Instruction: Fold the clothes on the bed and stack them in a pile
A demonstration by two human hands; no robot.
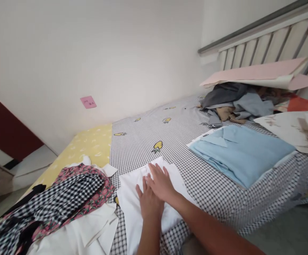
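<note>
A folded white garment [132, 207] lies on the checked bedsheet [196, 177] near the bed's front edge. My left hand [149, 202] rests flat on it, fingers stretched out. My right hand [161, 184] lies flat on the same garment, partly over the left hand, fingers spread toward the far end of the cloth. Neither hand grips anything.
A heap of clothes, black-and-white check and pink floral [71, 198], sits at the left with white pieces [90, 230] under it. A folded light blue shirt [238, 152] lies at the right. Grey and tan garments [233, 102] pile by the headboard under pink card [260, 72].
</note>
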